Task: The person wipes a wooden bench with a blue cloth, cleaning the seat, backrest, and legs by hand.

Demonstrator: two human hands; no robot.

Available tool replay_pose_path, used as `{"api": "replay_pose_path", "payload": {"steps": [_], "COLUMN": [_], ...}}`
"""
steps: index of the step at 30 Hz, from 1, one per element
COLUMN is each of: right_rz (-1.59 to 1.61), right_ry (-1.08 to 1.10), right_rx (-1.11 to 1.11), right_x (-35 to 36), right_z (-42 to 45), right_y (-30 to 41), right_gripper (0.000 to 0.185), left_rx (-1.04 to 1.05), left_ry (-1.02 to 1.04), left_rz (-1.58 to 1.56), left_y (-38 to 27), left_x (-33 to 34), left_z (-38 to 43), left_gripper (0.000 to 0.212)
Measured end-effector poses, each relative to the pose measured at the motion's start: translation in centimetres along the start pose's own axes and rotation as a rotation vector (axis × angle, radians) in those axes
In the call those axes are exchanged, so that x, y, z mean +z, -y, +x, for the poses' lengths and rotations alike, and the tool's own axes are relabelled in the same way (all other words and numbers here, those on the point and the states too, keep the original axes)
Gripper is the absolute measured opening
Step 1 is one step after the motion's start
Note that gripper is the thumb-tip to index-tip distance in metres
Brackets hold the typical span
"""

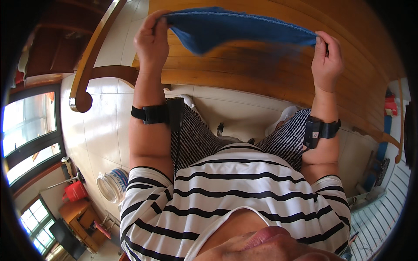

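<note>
A blue cloth [225, 29] with a stitched, slightly frayed upper edge stretches between my two hands at the top of the view. Its left corner is pinched by my left hand [152, 44], thumb against fingers. My right hand [327, 60] grips the other corner the same way. The lower part of the cloth hangs loose and is blurred. Beneath and behind it lies the slatted surface of a wooden bench [202, 73]. Whether the cloth touches the wood I cannot tell. Each forearm wears a black strap with a device.
The bench's curved wooden armrest [85, 78] stands at the left, over a tiled floor [104, 130]. A white bucket [112, 185] stands on the floor at the lower left, near a red bag [75, 191] and a wooden cabinet [78, 222]. A pale slatted rack [382, 208] is at the right.
</note>
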State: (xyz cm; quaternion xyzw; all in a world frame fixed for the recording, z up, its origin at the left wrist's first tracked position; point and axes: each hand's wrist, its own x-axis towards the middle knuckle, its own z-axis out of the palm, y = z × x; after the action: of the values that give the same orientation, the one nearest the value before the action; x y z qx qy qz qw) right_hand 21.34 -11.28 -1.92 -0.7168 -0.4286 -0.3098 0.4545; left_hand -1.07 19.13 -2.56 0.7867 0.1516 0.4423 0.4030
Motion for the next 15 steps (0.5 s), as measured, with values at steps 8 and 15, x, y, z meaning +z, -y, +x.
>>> {"api": "replay_pose_path", "payload": {"steps": [8, 15], "right_rz": [-0.044, 0.068], "right_ry": [0.828, 0.978], "right_rx": [0.223, 0.367], "right_x": [-0.2, 0.1], "right_z": [-2.8, -2.7], "right_y": [-0.8, 1.1], "right_gripper": [0.018, 0.024], "left_rx": [-0.248, -0.200], "left_ry": [0.604, 0.595], "left_rz": [0.342, 0.590], "left_y": [2.6, 2.9], "left_x": [-2.0, -0.2], "left_z": [-1.8, -2.4], "left_gripper": [0.021, 0.032]}}
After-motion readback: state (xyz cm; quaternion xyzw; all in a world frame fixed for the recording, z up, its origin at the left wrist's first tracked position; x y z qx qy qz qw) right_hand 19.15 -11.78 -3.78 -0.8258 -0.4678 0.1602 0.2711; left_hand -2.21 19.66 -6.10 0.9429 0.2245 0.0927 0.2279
